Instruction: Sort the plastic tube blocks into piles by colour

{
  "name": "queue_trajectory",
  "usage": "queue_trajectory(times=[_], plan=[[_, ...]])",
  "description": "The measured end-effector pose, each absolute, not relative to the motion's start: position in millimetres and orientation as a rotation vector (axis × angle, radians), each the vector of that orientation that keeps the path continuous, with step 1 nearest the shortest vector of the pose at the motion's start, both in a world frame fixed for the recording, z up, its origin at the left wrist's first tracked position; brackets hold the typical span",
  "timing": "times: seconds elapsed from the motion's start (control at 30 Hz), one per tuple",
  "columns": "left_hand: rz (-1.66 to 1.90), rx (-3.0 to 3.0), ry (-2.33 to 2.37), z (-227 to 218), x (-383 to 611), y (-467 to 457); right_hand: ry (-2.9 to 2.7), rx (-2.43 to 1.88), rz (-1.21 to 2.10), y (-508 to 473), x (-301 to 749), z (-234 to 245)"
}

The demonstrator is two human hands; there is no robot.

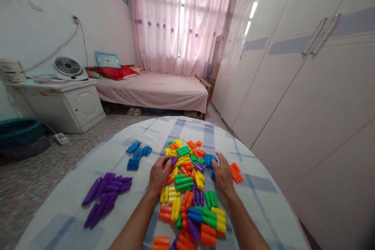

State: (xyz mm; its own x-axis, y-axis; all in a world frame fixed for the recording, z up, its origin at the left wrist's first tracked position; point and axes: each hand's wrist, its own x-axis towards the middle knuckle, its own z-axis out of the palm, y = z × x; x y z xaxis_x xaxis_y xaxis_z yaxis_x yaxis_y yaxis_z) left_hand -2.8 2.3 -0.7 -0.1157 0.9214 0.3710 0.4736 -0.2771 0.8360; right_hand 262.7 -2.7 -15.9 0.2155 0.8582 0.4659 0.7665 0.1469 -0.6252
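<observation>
My left hand (159, 174) is at the left edge of a mixed pile of plastic finger-shaped building pieces, its fingers curled together against a purple piece (174, 161). Part of that grip is hidden behind the hand. On the pile's right side, my right hand (224, 174) has its thumb and fingers apart beside blue pieces (209, 160); some blue shows under its thumb. Between my hands lie yellow pieces (199, 179), green pieces (184, 182) and orange pieces (186, 200). More purple pieces (198, 195) lie among them.
A purple group (107, 191) and a blue group (134, 162) lie left on the cloth-covered round table (249, 218). Orange pieces (236, 172) sit right of my right hand. Beyond stand a bed (164, 90), a cabinet (82, 105) with a fan (68, 66), and a wardrobe (293, 97).
</observation>
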Motion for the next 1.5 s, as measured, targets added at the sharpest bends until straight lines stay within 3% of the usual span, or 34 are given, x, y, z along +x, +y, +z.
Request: queue_trajectory(times=[0.23,0.63,0.8,1.03,1.17,1.37,1.5], plan=[[1.382,1.718,1.539,-1,-1,2,-1.482,-1.555,0.482,5,241,-6],[1.39,1.694,1.531,6,0,0,-1.251,-1.227,1.179,-22,179,64],[1.398,1.662,1.463,11,-2,-3,-1.505,-1.178,1.145,-38,160,83],[1.399,1.688,1.453,10,-4,-2,-1.607,-1.636,0.447,-41,222,54],[1.411,1.694,1.445,12,-4,-3,-1.686,-1.784,0.466,-44,233,29],[1.416,1.683,1.448,13,-4,-4,-1.818,-1.392,0.862,-49,203,40],[1.388,1.678,1.452,9,-4,-3,-1.824,-1.407,0.624,-26,211,37]])
